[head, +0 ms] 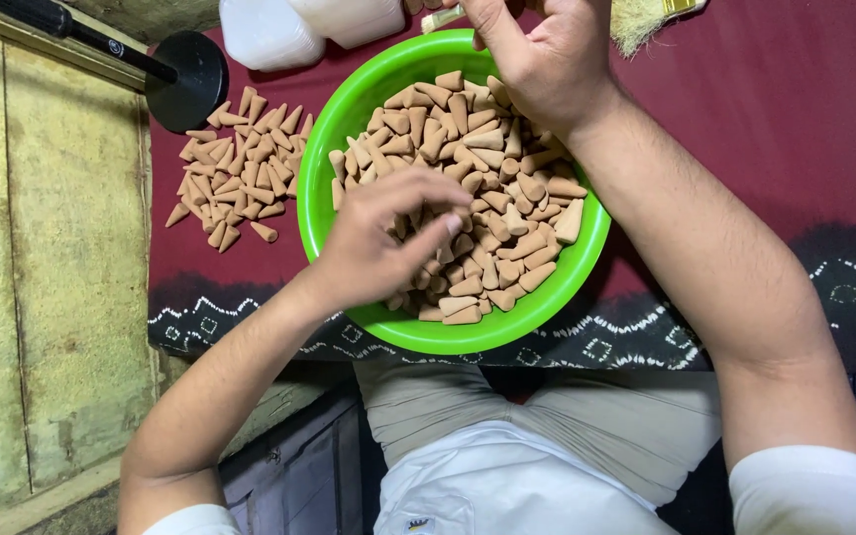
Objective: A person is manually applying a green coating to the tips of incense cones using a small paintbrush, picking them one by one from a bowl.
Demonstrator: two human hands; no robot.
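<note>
- Maroon cloth (775, 129) with a dark border of white stitched squares and zigzags covered the desk, and a weathered yellowish wooden wall (42, 277) stood along its left side.
- On the cloth sat a bright green round bowl (334, 139), heaped with small tan cones (492, 178), all much alike in shape and colour.
- The left hand (378, 243) hovered over the near left part of the bowl, its fingers curled and pinched together among the cones; whether a cone sat between the fingertips could not be told.
- The right hand (537, 54) reached over the far rim of the bowl, fingers bent downward and partly cut off by the top edge of the view, so its grip could not be told either.
- A loose pile of cones (240, 163) lay directly on the cloth left of the bowl, near it but apart, most lying on their sides.
- Beyond that pile a black round disc (190, 79) rested at the cloth's corner, with a dark rod (101, 40) running from it toward the upper left.
- Two white plastic containers (299, 25), plain and rounded, with no label visible, stood at the far edge, just behind the bowl.
- A tuft of pale straw-coloured bristles (641, 20) showed at the top right of the bowl.
- Below the desk edge the person's lap showed in grey-beige trousers (587, 416) and a white shirt (507, 485).
</note>
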